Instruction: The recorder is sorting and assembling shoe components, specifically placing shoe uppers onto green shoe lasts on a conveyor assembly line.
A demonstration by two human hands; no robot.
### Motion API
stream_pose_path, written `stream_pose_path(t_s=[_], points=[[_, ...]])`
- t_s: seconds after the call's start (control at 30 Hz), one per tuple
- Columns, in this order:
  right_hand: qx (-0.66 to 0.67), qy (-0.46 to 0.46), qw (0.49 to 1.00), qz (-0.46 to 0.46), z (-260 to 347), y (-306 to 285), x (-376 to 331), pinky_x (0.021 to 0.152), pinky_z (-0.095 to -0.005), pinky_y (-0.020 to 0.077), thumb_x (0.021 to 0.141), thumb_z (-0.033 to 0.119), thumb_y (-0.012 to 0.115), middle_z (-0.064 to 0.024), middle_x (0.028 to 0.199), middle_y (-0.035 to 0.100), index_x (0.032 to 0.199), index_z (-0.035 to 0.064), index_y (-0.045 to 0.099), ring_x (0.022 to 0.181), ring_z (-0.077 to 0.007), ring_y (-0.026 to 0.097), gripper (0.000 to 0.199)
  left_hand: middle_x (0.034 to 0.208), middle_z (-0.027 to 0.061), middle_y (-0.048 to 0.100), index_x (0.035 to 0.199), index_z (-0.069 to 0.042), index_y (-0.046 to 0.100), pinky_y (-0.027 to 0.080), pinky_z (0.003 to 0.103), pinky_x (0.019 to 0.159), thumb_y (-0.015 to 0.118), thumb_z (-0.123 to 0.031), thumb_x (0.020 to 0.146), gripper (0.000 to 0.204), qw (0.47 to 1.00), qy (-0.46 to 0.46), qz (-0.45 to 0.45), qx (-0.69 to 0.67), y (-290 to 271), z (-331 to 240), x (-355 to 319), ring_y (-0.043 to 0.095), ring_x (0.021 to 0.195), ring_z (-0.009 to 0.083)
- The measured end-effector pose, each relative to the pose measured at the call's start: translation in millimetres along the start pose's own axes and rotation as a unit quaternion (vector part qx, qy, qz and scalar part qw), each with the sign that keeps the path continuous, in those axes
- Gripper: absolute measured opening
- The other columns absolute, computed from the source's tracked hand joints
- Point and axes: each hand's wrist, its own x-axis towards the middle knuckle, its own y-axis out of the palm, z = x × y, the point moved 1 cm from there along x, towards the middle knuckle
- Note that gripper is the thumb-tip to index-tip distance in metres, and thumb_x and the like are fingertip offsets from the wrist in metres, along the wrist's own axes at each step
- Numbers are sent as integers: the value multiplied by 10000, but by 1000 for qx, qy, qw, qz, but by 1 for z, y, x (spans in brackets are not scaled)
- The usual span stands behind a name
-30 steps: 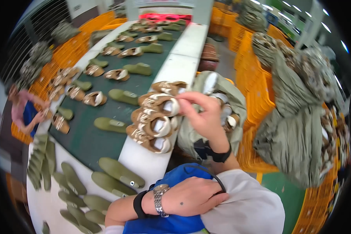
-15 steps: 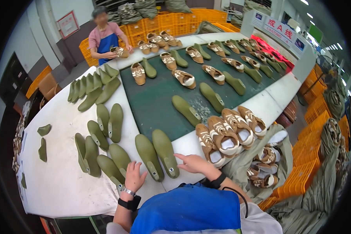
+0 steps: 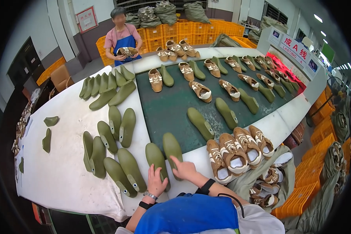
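Two olive green shoe lasts lie side by side at the near edge of the white table, toes pointing away from me. My left hand [image 3: 156, 180] grips the heel end of the left green last [image 3: 155, 155]. My right hand [image 3: 183, 170] curls over the heel of the right green last [image 3: 172, 147]. Both wrists wear dark bands. Just right of my right hand, three brown-and-white shoes [image 3: 234, 153] sit in a row on the table edge.
More green lasts [image 3: 105, 136] lie scattered on the white table [image 3: 66, 171]. The dark green conveyor belt [image 3: 171, 111] carries shoes and lasts. A person in a blue apron [image 3: 123, 39] stands across, holding shoes. A grey sack of shoes [image 3: 269, 185] and orange crates [image 3: 300, 199] stand at my right.
My view swung from the sack at the right to the table. The bundle of brown shoes left my right hand and now sits on the table edge. Both hands closed on the two lasts.
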Motion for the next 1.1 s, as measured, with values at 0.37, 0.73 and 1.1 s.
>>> stream_pose_path(t_s=[0.37,0.73,1.1], points=[[8,101,987,-126,-74,7,97,651,-440,483,820,285,547,-194,878,604,1404,222,108,730,-352,610,733,1320,267,273,1117,-34,441,285,439,997,606,-116,684,471,999,-29,4,-39,2,-1,6,290,1215,420],[32,71,995,-60,-60,15,100,673,-427,484,834,267,540,-185,846,627,1399,106,90,773,-329,619,741,1322,268,276,1110,-25,445,284,438,997,598,-125,681,466,999,-28,14,-27,2,-2,3,296,1210,418],[124,-3,987,-103,-65,-26,39,791,-440,460,764,242,560,-151,999,607,1138,106,542,941,-334,571,398,1335,256,272,1113,-17,440,256,426,1018,579,-95,695,447,998,-38,20,-44,9,1,6,283,1230,410]])
